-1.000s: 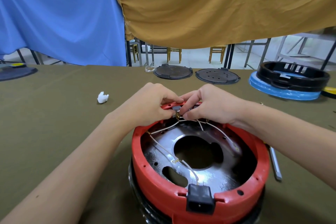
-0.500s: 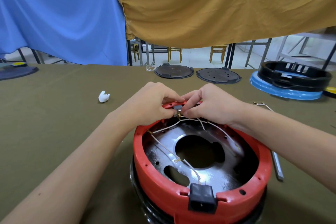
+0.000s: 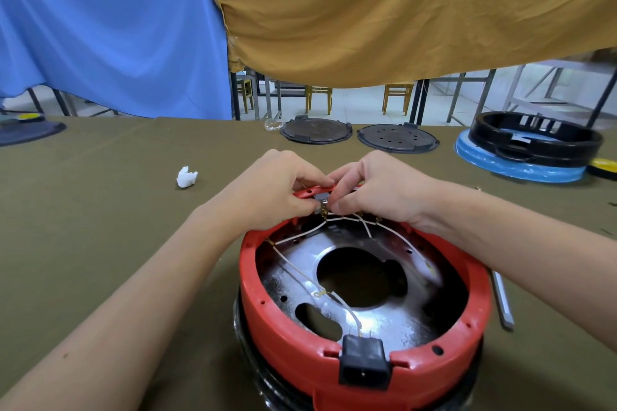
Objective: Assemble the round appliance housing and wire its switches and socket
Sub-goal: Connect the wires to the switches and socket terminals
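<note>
Left hand (image 3: pixel 278 190): pinches the small grey switch (image 3: pixel 321 201) at the far rim.
Right hand (image 3: pixel 374 188): pinches white wires (image 3: pixel 367 227) at its terminals.
Change: hands barely shifted over the last second; wiring likely unfinished.
Housing: round red plastic housing (image 3: pixel 277 317) on the olive table (image 3: pixel 100 227), open side up, black socket (image 3: pixel 364 365) facing the viewer.

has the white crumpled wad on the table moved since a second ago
No. The white wad lies at the same spot on the olive table cloth, left of the red housing and in line with the dark round plates behind; only the camera shifted slightly.
</note>
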The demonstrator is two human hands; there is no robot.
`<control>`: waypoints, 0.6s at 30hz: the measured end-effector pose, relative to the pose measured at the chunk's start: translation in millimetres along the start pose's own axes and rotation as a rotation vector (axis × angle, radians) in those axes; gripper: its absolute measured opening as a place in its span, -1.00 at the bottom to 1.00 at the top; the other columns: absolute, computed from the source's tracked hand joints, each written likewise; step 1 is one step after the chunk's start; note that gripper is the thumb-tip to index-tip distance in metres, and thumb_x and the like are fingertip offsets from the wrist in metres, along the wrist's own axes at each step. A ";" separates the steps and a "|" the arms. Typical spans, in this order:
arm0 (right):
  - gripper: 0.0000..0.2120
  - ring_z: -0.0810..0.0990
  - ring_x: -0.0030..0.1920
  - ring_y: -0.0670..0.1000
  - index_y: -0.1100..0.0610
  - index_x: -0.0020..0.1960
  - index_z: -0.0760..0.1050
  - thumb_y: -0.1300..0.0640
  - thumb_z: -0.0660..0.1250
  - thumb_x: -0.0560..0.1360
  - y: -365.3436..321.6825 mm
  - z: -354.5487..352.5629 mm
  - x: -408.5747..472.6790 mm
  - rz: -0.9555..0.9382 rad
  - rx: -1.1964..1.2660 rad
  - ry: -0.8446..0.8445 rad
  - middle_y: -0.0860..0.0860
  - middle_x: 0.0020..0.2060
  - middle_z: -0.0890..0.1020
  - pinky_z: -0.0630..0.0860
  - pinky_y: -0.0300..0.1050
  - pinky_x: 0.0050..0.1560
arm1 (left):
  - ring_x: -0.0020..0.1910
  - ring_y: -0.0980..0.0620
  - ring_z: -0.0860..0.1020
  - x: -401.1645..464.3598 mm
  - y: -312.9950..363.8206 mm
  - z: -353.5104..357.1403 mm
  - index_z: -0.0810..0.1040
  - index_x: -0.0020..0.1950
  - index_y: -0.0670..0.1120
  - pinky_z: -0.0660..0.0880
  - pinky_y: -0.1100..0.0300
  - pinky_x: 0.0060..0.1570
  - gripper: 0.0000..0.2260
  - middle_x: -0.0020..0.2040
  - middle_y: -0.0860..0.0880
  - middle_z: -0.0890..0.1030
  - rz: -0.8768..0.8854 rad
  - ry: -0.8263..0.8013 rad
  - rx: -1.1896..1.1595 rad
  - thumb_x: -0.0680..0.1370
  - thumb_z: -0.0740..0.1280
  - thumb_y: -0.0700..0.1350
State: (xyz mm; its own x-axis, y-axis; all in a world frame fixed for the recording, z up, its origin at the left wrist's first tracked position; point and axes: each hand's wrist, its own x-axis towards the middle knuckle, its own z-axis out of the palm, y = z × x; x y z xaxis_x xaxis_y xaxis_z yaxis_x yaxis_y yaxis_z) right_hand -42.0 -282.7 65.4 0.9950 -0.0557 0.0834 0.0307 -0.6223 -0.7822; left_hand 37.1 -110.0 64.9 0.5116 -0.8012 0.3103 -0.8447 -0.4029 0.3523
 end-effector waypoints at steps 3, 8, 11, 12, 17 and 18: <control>-0.87 0.61 -0.04 -0.22 0.21 -0.18 0.73 0.39 0.45 0.38 -1.1 0.4 -0.2 0.009 -0.011 0.004 -0.29 -0.14 0.66 0.37 -0.55 -0.23 | -0.12 0.13 0.66 -0.2 0.2 0.2 0.68 0.18 0.11 0.57 0.11 -0.01 -0.71 -0.10 0.11 0.72 -0.002 -0.007 -0.002 0.48 0.45 -0.14; -0.88 0.63 0.00 -0.14 0.21 -0.17 0.73 0.38 0.46 0.39 -1.4 0.3 -0.9 0.017 -0.027 0.019 -0.23 -0.08 0.68 0.41 -0.46 -0.12 | -0.08 0.16 0.65 -0.1 -0.3 1.3 0.67 0.19 0.12 0.56 0.14 0.03 -0.69 -0.06 0.13 0.72 0.002 0.003 0.002 0.47 0.45 -0.14; -0.87 0.64 0.02 -0.10 0.20 -0.12 0.73 0.35 0.45 0.42 -1.9 0.6 -3.4 -0.006 -0.086 0.015 -0.19 -0.04 0.68 0.43 -0.52 -0.10 | -0.04 0.22 0.64 -0.1 -1.6 1.2 0.66 0.19 0.15 0.54 0.24 0.04 -0.67 -0.04 0.17 0.71 -0.011 -0.002 -0.002 0.47 0.46 -0.14; -0.87 0.64 0.03 -0.11 0.18 -0.11 0.74 0.34 0.44 0.43 -2.2 0.3 -4.8 -0.013 -0.105 0.013 -0.19 -0.02 0.69 0.45 -0.51 -0.08 | -0.04 0.24 0.64 0.3 -2.1 1.1 0.66 0.19 0.15 0.54 0.25 0.04 -0.68 -0.03 0.18 0.71 -0.014 -0.006 -0.001 0.47 0.46 -0.13; -0.84 0.68 0.04 0.00 0.06 -0.12 0.73 0.26 0.41 0.47 -4.6 -8.9 -9.8 0.018 -0.091 0.117 -0.03 0.00 0.73 0.59 -0.09 0.10 | -0.06 0.30 0.63 0.5 -3.6 -0.6 0.65 0.18 0.20 0.54 0.33 0.03 -0.69 -0.04 0.21 0.70 -0.025 -0.039 -0.033 0.49 0.45 -0.10; -0.85 0.68 0.01 -0.07 0.03 -0.12 0.72 0.23 0.41 0.47 -4.1 -13.5 -11.3 0.018 -0.095 0.146 -0.06 -0.05 0.73 0.59 -0.18 0.06 | -0.05 0.30 0.63 0.5 -4.0 -0.8 0.64 0.19 0.20 0.53 0.37 0.03 -0.68 -0.03 0.22 0.70 -0.031 -0.048 -0.035 0.49 0.44 -0.09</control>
State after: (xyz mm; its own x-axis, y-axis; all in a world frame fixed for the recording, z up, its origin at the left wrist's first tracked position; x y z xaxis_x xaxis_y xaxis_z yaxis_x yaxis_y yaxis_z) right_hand -54.6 -290.1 76.0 0.9707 -0.1760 0.1637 -0.0032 -0.6904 -0.7234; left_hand 40.9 -108.4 64.3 0.5290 -0.8089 0.2565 -0.8219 -0.4131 0.3923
